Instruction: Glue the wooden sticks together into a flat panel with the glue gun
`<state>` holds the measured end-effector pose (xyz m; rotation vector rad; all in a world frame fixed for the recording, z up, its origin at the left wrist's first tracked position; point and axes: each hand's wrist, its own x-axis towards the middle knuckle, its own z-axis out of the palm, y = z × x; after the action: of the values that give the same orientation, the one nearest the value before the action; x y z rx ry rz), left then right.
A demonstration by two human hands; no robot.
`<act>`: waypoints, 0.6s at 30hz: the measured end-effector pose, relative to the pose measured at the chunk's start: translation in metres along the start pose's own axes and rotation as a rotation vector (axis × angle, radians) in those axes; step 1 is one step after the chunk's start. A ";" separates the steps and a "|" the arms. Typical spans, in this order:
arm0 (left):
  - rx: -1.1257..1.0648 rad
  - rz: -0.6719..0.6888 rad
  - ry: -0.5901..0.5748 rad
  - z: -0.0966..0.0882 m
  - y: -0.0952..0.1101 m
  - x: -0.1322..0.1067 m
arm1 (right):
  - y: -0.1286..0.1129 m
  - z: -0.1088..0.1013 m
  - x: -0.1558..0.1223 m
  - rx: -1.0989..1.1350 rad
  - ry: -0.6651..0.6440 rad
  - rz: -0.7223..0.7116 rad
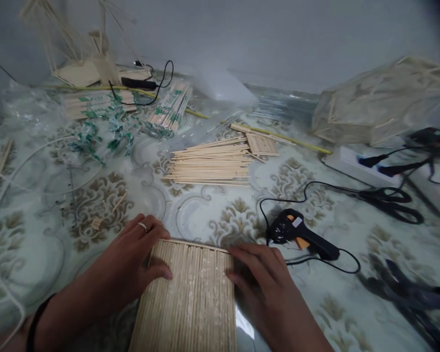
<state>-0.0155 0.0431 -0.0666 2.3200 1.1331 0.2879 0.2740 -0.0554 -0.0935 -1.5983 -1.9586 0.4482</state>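
A flat panel of thin wooden sticks (pixel 190 298) lies in front of me, its sticks side by side with shiny dried glue on parts of its surface. One stick (pixel 194 244) runs crosswise along its far edge. My left hand (pixel 143 256), with a ring on one finger, is closed around the far left corner, thumb on top of the panel. At the far right corner, my right hand (pixel 264 276) pinches the edge, its fingertips at the end of the crosswise stick. Beyond the panel lies a pile of loose wooden sticks (pixel 209 164).
A black glue gun (pixel 304 234) with its cord lies to the right, near black scissors (pixel 388 198) and a power strip (pixel 363 164). Dark pliers-like tools (pixel 410 293) sit at lower right. Packaged sticks (pixel 170 107), plastic wrappers and wooden frame structures (pixel 381 102) stand further back.
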 end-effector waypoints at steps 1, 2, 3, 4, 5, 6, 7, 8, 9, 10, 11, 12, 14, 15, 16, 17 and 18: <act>-0.009 -0.003 -0.008 -0.001 0.000 0.000 | 0.000 0.001 -0.001 0.001 0.007 0.011; -0.016 -0.002 -0.011 -0.001 0.000 0.000 | -0.001 0.001 -0.001 0.004 0.015 0.019; -0.021 0.002 -0.005 -0.001 0.000 0.000 | -0.001 0.001 -0.001 0.008 0.019 0.024; -0.025 0.005 0.006 -0.001 -0.001 0.000 | -0.001 0.000 -0.001 0.011 0.018 0.030; -0.028 0.009 0.012 -0.002 -0.001 0.000 | -0.001 -0.001 -0.001 0.014 0.011 0.032; -0.032 0.013 0.010 -0.002 0.000 0.000 | 0.000 -0.002 -0.001 0.017 -0.003 0.031; -0.034 0.017 0.000 -0.003 0.000 0.001 | 0.000 -0.003 0.000 0.020 -0.018 0.031; -0.033 0.014 -0.013 -0.004 0.000 0.002 | 0.001 -0.005 0.000 0.025 -0.033 0.032; -0.026 0.009 -0.023 -0.005 0.000 0.002 | 0.002 -0.006 0.001 0.032 -0.043 0.039; -0.016 0.005 -0.037 -0.006 0.001 0.003 | 0.002 -0.006 0.001 0.043 -0.043 0.049; -0.005 0.006 -0.051 -0.007 0.001 0.004 | 0.003 -0.006 0.002 0.056 -0.036 0.060; 0.003 0.013 -0.069 -0.008 0.001 0.006 | 0.003 -0.006 0.003 0.070 -0.028 0.070; 0.005 0.050 -0.109 -0.011 0.001 0.008 | 0.003 -0.005 0.005 0.091 -0.004 0.076; 0.001 0.073 -0.127 -0.012 0.001 0.010 | 0.003 -0.005 0.006 0.096 0.003 0.084; 0.000 0.092 -0.139 -0.013 0.001 0.011 | 0.002 -0.005 0.008 0.100 0.000 0.099; 0.003 0.100 -0.144 -0.015 0.001 0.013 | 0.001 -0.006 0.010 0.103 -0.013 0.120; 0.010 0.107 -0.149 -0.016 0.000 0.014 | 0.000 -0.007 0.012 0.105 -0.030 0.144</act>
<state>-0.0128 0.0602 -0.0539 2.3712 0.9424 0.1457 0.2764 -0.0443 -0.0855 -1.6805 -1.8174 0.6250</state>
